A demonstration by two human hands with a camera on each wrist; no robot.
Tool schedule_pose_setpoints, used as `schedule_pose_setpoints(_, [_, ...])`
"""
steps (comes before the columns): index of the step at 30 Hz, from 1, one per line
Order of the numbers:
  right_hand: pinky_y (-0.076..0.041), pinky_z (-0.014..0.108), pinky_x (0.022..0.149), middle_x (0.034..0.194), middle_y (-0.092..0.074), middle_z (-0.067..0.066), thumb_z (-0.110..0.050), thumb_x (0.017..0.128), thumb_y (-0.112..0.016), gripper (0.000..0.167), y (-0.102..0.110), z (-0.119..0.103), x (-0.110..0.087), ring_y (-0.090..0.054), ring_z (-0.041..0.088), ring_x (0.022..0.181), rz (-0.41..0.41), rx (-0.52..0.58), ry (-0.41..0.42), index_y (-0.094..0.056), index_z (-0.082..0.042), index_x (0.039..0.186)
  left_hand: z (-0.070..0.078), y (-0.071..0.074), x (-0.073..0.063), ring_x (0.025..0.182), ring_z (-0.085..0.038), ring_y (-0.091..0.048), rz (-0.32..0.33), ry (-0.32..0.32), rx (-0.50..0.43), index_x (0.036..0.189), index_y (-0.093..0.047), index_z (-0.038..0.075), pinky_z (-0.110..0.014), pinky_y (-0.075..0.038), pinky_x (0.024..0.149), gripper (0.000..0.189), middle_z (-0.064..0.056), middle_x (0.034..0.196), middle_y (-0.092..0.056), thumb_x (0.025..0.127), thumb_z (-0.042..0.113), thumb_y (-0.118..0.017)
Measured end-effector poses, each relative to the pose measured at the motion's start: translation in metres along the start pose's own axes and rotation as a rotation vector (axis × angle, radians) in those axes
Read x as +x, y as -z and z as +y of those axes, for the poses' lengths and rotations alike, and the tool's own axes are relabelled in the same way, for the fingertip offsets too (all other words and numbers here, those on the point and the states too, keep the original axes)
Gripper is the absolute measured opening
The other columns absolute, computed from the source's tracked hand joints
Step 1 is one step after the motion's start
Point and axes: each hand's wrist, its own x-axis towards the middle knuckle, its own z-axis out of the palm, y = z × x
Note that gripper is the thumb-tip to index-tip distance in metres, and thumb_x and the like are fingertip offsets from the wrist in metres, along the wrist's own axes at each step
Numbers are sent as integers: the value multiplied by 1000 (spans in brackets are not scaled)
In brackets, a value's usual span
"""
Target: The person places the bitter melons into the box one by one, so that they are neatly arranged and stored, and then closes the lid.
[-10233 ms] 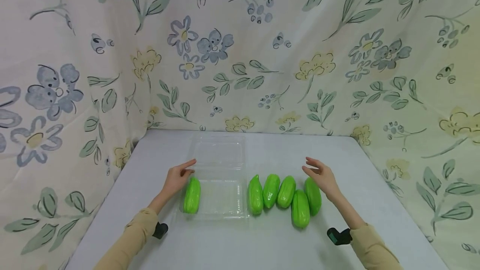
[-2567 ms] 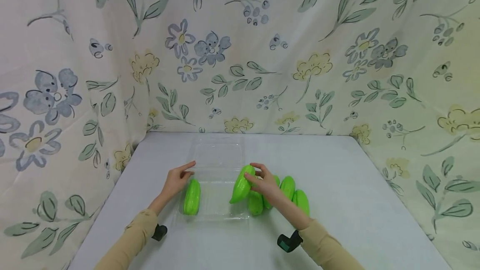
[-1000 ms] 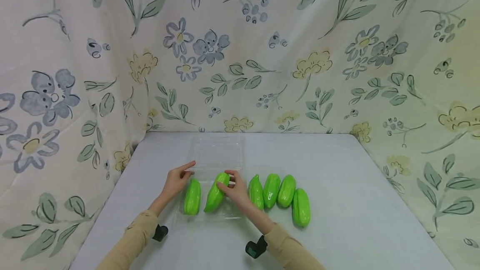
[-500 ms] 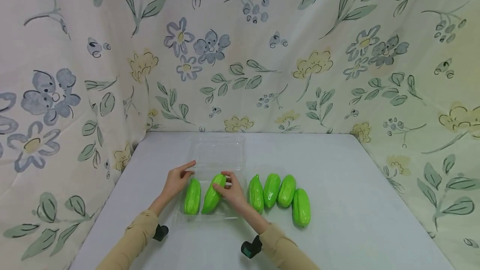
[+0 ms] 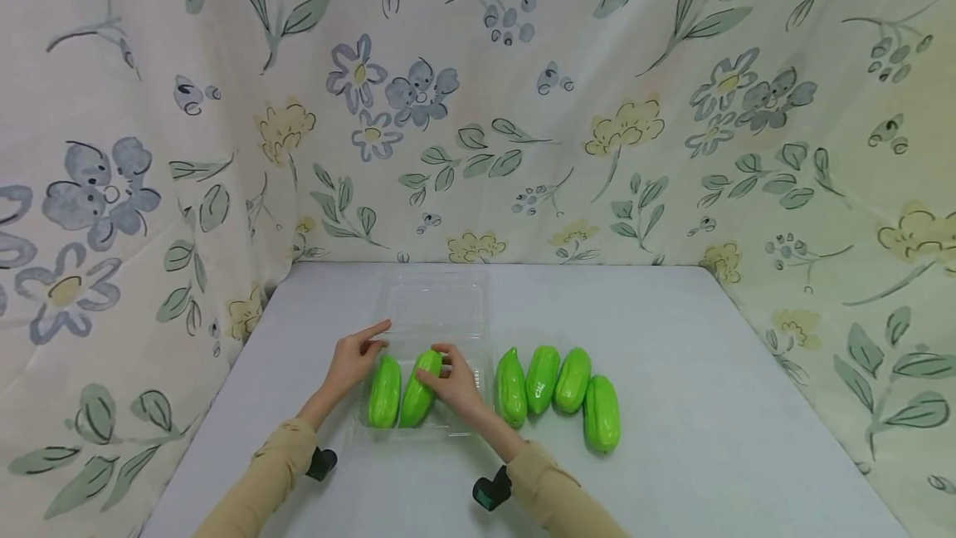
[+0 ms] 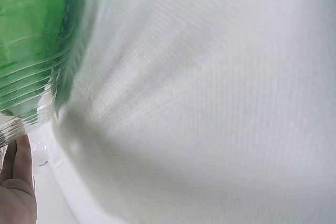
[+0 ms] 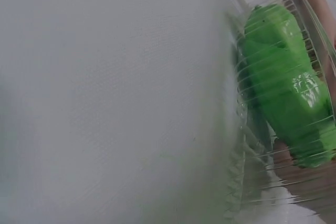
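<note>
In the head view, my right hand holds a plump green cucumber by its upper right side, thumb on top and fingers behind. The cucumber slants inside the base of a clear plastic clamshell box. A second cucumber lies along the box's left side. My left hand rests at the box's upper left corner, index finger extended and thumb apart from it. In the left wrist view, straight fingers reach the ribbed wall. The right wrist view shows green cucumber through the ribbed plastic.
Several more cucumbers lie in a row on the white table, right of the box. The clear lid lies folded back behind the base. A flowered cloth hangs at the back and sides.
My right hand has taken the rightmost cucumber from the row, carried it left and lowered it into the box, shifting it closer to the first. My left hand stays at the corner.
</note>
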Motion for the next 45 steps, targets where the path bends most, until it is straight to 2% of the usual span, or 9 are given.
schedule_pose_setpoints(6, [-53,32,71,119,-57,20,-25,86,-69,52,-6,3,4,-62,25,96,-27,-23,19,-50,-7,131,1,0,0,45,-2,-35,2,6,-7,127,-60,2,-20,-32,43,39,-25,101,-70,90,-7,-53])
schedule_pose_setpoints(14, [-55,38,75,125,-55,24,-24,89,-65,54,-9,1,3,-62,33,102,-53,-60,74,-47,-3,136,0,-1,-1,46,0,-34,2,-3,1,127,-60,1,-20,-32,43,39,-25,102,-69,90,-8,-54])
schedule_pose_setpoints(21, [-55,41,78,124,-56,24,-26,88,-67,60,-9,-3,0,-62,34,103,-21,-112,64,-42,-3,138,1,-1,-1,44,0,-33,1,-7,-4,127,-59,2,-20,-32,43,39,-25,101,-70,90,-8,-53])
schedule_pose_setpoints(27, [-54,44,80,123,-57,25,-26,86,-69,55,-12,-3,1,-62,35,102,1,-130,71,-46,0,130,0,0,-2,45,0,-34,0,-8,-7,128,-59,2,-20,-32,42,39,-25,102,-69,91,-7,-53])
schedule_pose_setpoints(35, [-55,39,77,117,-61,21,-30,86,-69,51,-14,-2,4,-64,30,97,24,-176,103,-55,0,125,0,-1,-2,44,-1,-34,1,0,-7,128,-59,2,-20,-32,42,39,-26,103,-69,91,-8,-52])
schedule_pose_setpoints(45, [-55,37,76,114,-62,19,-31,87,-68,53,-14,-1,2,-64,28,95,19,-168,88,-53,0,127,1,-1,-2,46,-1,-38,-2,-6,-7,128,-59,2,-20,-33,43,39,-25,103,-69,90,-8,-52])
